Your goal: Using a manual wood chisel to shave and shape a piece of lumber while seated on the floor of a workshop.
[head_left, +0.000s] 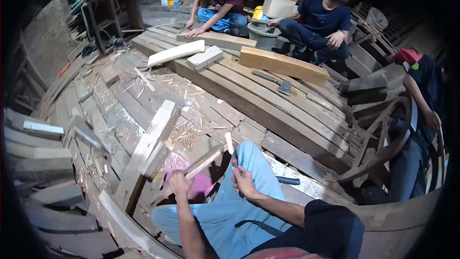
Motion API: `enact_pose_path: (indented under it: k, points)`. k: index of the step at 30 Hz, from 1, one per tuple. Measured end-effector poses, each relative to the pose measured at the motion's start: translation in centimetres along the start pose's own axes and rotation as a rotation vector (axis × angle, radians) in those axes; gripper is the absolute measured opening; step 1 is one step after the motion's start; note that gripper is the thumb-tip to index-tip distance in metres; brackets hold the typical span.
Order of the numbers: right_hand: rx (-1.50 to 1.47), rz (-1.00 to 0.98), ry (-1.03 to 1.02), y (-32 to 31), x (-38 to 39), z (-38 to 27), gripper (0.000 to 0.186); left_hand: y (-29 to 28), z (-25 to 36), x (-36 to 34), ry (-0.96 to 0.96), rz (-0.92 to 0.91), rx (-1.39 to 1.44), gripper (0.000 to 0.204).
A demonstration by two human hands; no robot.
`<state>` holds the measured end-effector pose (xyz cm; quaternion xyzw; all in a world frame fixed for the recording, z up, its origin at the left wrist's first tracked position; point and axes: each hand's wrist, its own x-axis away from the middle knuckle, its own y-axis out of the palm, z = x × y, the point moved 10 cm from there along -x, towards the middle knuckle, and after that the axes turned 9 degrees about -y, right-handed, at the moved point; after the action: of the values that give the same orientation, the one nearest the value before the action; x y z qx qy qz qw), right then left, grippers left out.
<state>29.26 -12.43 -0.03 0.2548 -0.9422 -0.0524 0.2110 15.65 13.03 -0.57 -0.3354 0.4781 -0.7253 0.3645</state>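
Note:
I sit on the plank floor with my knee in light blue trousers [249, 163] raised. My left hand [179, 182] is closed around the lower end of a thin wooden strip [207, 159] that slants up to the right over a pink bag [178, 164]. My right hand [244, 180] rests on my knee, fingers closed on a small red-ended tool [235, 162]; what kind it is I cannot tell. A dark handle [287, 181] lies just right of that hand. A long pale plank [146, 151] leans to the left of my left hand.
Wood chips litter the boards ahead. A hatchet [282, 85], a thick timber block [283, 64] and pale boards [176, 52] lie on a raised plank deck. Two people sit at the far end, and a third stands at the right by a wooden wheel [383, 139].

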Motion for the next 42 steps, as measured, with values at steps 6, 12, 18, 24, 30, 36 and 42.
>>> enact_pose_path:
  k: [6,12,18,24,30,36,42]
  points:
    - [0.044,0.069,-0.349,0.1,-0.9,-7.8,0.025,0.6,-0.6,-0.7,0.004,-0.006,-0.041,0.038]
    - [1.083,-0.438,-0.329,2.5,-1.1,-0.7,0.039,-0.3,-0.9,0.5,0.086,0.077,0.105,0.029]
    - [0.850,-0.380,-0.431,3.0,-1.1,0.0,0.042,-0.8,1.0,0.2,0.019,-0.041,0.067,0.029]
    - [0.789,-0.127,-0.428,1.3,-1.5,-5.4,0.041,-1.1,0.2,0.2,0.034,0.026,0.119,0.032]
    - [1.213,-0.272,-0.332,1.7,-1.6,-2.2,0.035,0.7,-0.1,-0.6,0.048,-0.018,0.029,0.028]
    - [1.084,-0.359,-0.392,3.1,-1.6,-0.8,0.041,0.3,-0.6,-1.2,0.063,0.035,0.059,0.029]
    - [1.049,-0.335,-0.363,2.1,-2.1,-0.2,0.041,-0.4,-0.2,-0.8,-0.027,-0.150,0.035,0.047]
